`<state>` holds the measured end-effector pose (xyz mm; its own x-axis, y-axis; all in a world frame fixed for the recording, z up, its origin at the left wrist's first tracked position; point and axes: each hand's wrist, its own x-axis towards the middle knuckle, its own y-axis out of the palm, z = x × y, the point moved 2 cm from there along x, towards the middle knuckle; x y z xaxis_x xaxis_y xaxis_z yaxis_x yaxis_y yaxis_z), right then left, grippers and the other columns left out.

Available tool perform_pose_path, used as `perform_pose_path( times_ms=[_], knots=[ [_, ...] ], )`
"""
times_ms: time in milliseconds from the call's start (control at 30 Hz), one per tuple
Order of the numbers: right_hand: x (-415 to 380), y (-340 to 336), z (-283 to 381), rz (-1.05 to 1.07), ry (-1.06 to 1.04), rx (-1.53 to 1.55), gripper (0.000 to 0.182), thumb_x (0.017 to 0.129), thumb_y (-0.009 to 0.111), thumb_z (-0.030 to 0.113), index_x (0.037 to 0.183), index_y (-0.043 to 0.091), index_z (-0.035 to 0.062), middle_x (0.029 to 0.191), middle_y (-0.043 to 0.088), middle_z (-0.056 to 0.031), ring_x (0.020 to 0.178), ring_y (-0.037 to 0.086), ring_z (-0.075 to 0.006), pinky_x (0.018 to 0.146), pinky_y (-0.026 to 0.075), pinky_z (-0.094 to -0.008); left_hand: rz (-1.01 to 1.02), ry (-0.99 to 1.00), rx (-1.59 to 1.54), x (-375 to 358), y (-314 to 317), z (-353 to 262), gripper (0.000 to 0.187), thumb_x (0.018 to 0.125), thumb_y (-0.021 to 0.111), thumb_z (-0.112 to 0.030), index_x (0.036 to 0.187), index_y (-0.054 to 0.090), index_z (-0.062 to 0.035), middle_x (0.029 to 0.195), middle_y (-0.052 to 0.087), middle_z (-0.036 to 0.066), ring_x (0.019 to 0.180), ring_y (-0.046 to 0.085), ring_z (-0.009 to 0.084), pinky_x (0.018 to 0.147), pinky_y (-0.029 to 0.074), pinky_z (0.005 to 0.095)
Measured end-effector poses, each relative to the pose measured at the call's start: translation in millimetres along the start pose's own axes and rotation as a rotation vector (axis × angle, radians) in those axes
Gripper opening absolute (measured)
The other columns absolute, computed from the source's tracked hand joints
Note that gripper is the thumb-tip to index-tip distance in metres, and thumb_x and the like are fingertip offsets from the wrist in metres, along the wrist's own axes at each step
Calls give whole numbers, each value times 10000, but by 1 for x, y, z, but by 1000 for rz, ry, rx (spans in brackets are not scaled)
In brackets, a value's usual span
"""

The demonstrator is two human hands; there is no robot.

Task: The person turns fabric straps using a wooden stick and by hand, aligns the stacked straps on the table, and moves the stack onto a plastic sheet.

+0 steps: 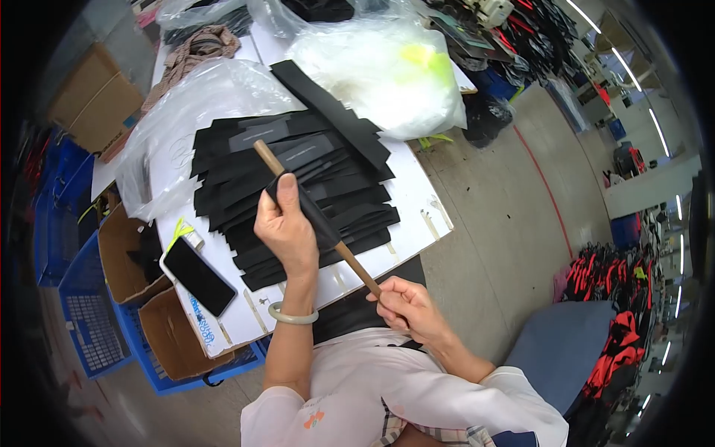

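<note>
While my left hand [285, 223] is closed around a black fabric strip [309, 212] sleeved over a wooden stick [322, 229], my right hand [406, 307] pinches the stick's lower end. Both hover just above the near edge of the black strip pile [298, 179]; a phone [198, 275] lies left of that pile on the white table [417, 201].

Stick [316, 217]: wood, tan, smooth, matt. Sleeve [313, 212] on stick: black cloth, matt. Stacked strips [298, 179]: black fabric, matt, some with grey labels. Table [417, 201]: white board, smooth, scuffed. Bags [380, 71]: clear plastic film, glossy, crinkled. Phone [197, 276]: black glass, glossy. Bangle [292, 316]: pale green, polished. Boxes [123, 257]: brown cardboard, matt. Crates [89, 328]: blue plastic mesh.
</note>
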<state>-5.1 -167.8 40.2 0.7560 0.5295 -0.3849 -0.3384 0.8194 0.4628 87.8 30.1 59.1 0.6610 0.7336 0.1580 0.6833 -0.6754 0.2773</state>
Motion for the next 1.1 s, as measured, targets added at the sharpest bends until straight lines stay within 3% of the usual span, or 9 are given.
perform_pose_path(
  times_ms=[67, 200, 267, 400, 433, 600, 733, 933, 1100],
  knots=[
    [-4, -2, 1, -14, 119, 161, 211, 977, 528, 171, 1043, 591, -19, 612, 475, 2, 448, 334, -9, 375, 228, -170, -28, 94, 84, 2, -2, 11, 449, 951, 599, -271, 598, 412, -66, 564, 319, -86, 549, 229, 24, 452, 169, 230],
    [-8, -9, 1, -82, 79, 112, 222, 974, 540, 191, 1004, 610, -18, 614, 483, 14, 465, 354, -12, 391, 254, -167, -25, 126, 136, -3, 7, 14, 486, 951, 602, -246, 580, 339, -75, 553, 301, -78, 545, 240, 32, 445, 194, 251],
    [-18, -34, 7, -169, -92, -266, 225, 964, 561, 199, 1014, 624, -11, 630, 504, 23, 498, 396, -15, 422, 292, -171, -124, 208, 200, 5, 6, 26, 475, 955, 595, -273, 594, 348, -86, 544, 316, -62, 511, 274, 46, 424, 239, 257],
    [-99, -130, 9, -459, -37, -459, 217, 932, 598, 171, 1078, 651, 20, 668, 560, 26, 556, 482, -27, 476, 369, -183, -422, -198, -30, 58, -6, -13, 495, 959, 527, -436, 615, 374, -114, 502, 374, -25, 399, 395, 97, 400, 364, 252],
    [-112, -145, 11, -616, 27, -447, 225, 930, 594, 160, 1107, 656, 36, 674, 573, 28, 562, 498, -33, 484, 385, -187, -183, -181, -204, 64, -14, -5, 516, 963, 495, -468, 596, 356, -134, 487, 364, -16, 362, 362, 111, 374, 339, 257],
    [-10, -160, -7, -820, -399, -1080, 293, 914, 582, 121, 1198, 651, 117, 730, 598, -59, 615, 548, -144, 581, 470, -298, 678, -1176, -1105, -14, 32, 25, 574, 952, 357, -588, 578, 345, -153, 467, 292, -13, 360, 284, 124, 447, 370, 278],
    [63, -129, 27, -834, -537, -1531, 327, 840, 661, 116, 1167, 670, 118, 848, 564, -72, 727, 558, -209, 603, 476, -342, 788, -1351, -1268, -49, 34, 35, 600, 963, 223, -612, 609, 373, -151, 467, 361, 10, 368, 372, 163, 567, 440, 355],
    [81, -133, 35, -808, -726, -1702, 313, 822, 685, 152, 1122, 675, 61, 880, 568, -76, 740, 550, -209, 677, 452, -354, 853, -1519, -1485, -72, 23, 30, 630, 928, 202, -671, 694, 407, -124, 471, 399, 31, 341, 409, 173, 515, 414, 346],
    [61, -47, 82, -209, -364, -541, 296, 822, 709, 192, 1032, 674, -14, 866, 647, -60, 808, 578, -121, 766, 451, -277, 940, -1620, -1500, -92, 26, 27, 671, 882, 213, -737, 702, 410, -121, 469, 385, 34, 328, 398, 172, 461, 382, 337]
  ],
)
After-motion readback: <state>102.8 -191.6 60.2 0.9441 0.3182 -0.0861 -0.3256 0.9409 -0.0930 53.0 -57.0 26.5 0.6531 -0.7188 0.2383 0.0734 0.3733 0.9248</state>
